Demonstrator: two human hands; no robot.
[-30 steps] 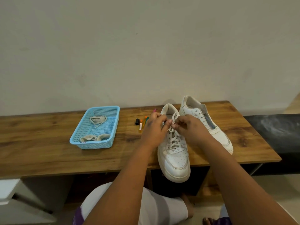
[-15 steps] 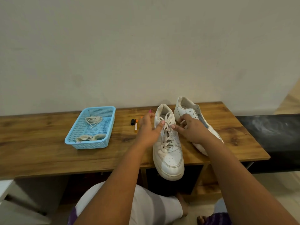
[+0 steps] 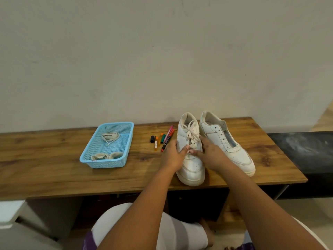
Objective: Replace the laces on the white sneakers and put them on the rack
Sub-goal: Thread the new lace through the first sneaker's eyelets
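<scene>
**Inspector:** Start at the hands. What is their state?

**Assistant:** The left hand (image 3: 172, 156) lies along the left side of the laced sneaker (image 3: 190, 152), fingers relaxed and only lightly bent, thumb on the lower lacing. The right hand (image 3: 210, 154) rests against the shoe's right side, fingers spread fairly wide. The thumbs nearly meet over the tongue. Neither hand is pinching the lace.

**Inspector:** Compared with half a second ago?

**Assistant:** Then the fingertips were up at the bow (image 3: 190, 129); both hands have since come down and nearer, onto the shoe's flanks. The bow now stands free, tied.

**Inspector:** Materials?

**Assistant:** Smooth white leather-like upper, perforated toe, thick scuffed rubber sole, flat cream lace. The shoe's toe overhangs the near edge of the wooden bench (image 3: 54, 170), which has a warm grain with dark knots.

**Inspector:** And outward?

**Assistant:** The unlaced sneaker (image 3: 227, 141) stands just to the right, eyelets bare, touching the first near the heel. To the left lies a cluster of markers (image 3: 163, 138). Further left, a light blue plastic mesh basket (image 3: 100, 164) holds a loose lace (image 3: 110, 137) at its far end and rolled laces (image 3: 106, 156) at its near end. A plain matte wall (image 3: 162, 60) is behind.
</scene>
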